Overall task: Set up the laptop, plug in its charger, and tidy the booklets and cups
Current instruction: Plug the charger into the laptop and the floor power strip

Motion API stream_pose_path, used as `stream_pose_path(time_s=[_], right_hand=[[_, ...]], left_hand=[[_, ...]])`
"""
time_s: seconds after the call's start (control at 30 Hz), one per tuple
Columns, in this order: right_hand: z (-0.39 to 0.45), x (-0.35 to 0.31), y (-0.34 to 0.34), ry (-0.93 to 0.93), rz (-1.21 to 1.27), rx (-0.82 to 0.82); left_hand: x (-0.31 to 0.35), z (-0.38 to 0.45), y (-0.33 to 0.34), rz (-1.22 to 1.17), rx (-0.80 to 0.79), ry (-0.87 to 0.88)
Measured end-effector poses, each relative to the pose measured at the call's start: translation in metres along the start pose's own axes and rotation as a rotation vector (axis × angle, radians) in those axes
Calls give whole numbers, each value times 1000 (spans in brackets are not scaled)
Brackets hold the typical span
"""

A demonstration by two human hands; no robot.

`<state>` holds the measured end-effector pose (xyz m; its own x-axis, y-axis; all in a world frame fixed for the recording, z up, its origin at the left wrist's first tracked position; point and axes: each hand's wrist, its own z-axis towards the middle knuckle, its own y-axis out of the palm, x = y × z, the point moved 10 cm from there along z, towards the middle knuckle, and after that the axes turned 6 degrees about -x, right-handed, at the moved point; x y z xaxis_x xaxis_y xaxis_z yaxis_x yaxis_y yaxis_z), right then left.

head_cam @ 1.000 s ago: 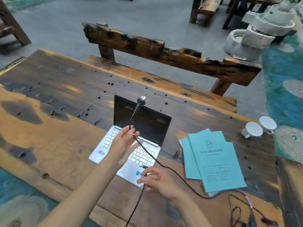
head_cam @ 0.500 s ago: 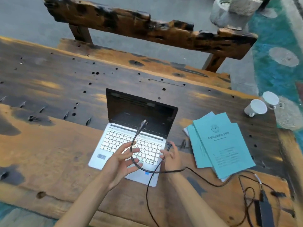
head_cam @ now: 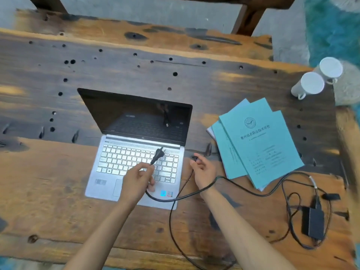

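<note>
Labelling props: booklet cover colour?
Light teal covers on the booklets, with a dark round emblem and printed text; head view.

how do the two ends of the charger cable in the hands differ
The wall plug in the left hand is larger, with prongs, raised over the laptop keyboard. The laptop connector in the right hand is a small tip, pinched beside the laptop's right edge and not yet plugged in. The wall plug's cord is thicker. Both are black, and both are held off the table.

Outdoor seating area: rough charred-wood table (head_cam: 58,172), matching bench (head_cam: 136,30), bare concrete ground (head_cam: 155,8).
</note>
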<state>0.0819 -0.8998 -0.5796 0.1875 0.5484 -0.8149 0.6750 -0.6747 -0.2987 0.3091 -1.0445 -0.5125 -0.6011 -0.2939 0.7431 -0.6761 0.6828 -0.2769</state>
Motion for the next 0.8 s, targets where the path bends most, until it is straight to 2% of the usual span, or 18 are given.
stream_pose_path(time_s=[0.1,0.27,0.47,0.6,0.8], right_hand=[[7,12,1,36,32,-9],[19,19,6,52,-31,-39],[20,21,10,23,-193,-18],[18,19,12,25,-116,-6],[19,22,6,67,7,46]], left_hand=[[11,9,2,220,113,180],[17,32,27,448,44,347],[-1,51,47,558,-92,264],[3,54,53,611,-136,342],[-2,56,56,643,-168,336]])
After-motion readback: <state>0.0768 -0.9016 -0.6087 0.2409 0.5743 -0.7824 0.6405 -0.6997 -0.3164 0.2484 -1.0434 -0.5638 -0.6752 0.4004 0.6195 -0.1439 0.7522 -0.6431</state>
